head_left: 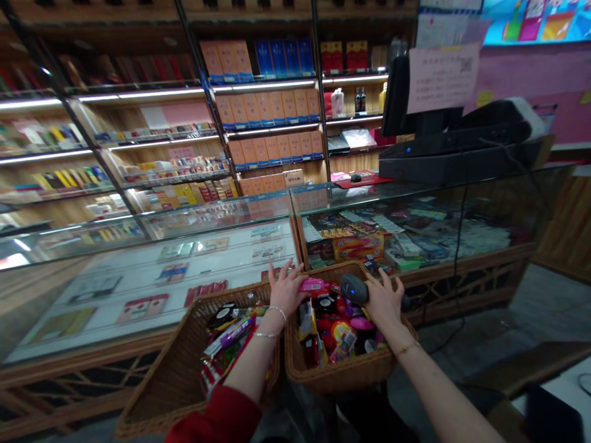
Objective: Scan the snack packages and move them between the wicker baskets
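My left hand (286, 288) reaches over the gap between two wicker baskets, fingers stretched out and apart, its tips touching a pink packet (314, 285) at the far rim of the right basket (341, 372). My right hand (386, 303) lies over a dark handheld barcode scanner (353, 288) and grips it above the same basket, scanner head pointing left. The right basket is full of colourful snack packets (337, 335). The left basket (170, 369) holds several packets, among them a purple one (235, 329).
A long glass display counter (194, 246) with flat boxes inside runs behind the baskets. A black till and monitor (443, 141) stand on its right part. Lit shelves of boxed goods (268, 111) fill the back wall. A cable (459, 289) hangs down the counter front.
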